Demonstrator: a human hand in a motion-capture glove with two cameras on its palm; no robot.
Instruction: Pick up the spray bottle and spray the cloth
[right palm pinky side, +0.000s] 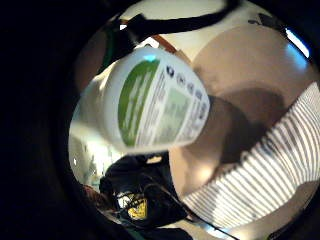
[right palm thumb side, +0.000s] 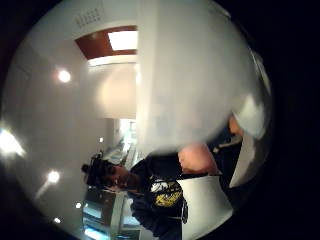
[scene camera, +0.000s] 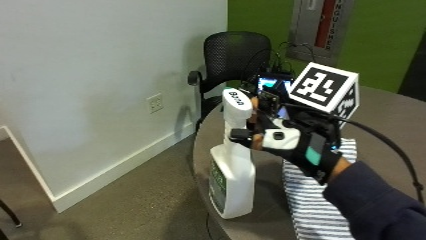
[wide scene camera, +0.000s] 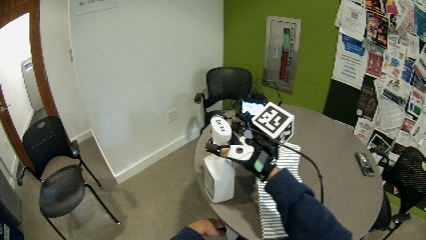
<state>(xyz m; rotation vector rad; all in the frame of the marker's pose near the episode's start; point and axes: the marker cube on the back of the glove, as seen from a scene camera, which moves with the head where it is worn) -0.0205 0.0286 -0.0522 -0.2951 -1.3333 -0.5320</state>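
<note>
Gloved right hand (scene camera: 287, 142) — forearm raised — grips the spray bottle (scene camera: 233, 170) neck (above cloth (scene camera: 316, 200)).

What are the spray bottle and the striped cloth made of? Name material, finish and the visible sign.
Spray bottle: apparently white plastic, smooth and slightly glossy, with a printed green-and-white label; moulded neck and trigger head.
Striped cloth: looks like woven fabric, matte, with thin dark and white stripes; it lies flat and limp on the table.

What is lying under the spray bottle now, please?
The spray bottle is gripped at its neck by the gloved right hand. Below it the little finger side view shows brown table and striped cloth. Whether its base touches the table is unclear.
</note>
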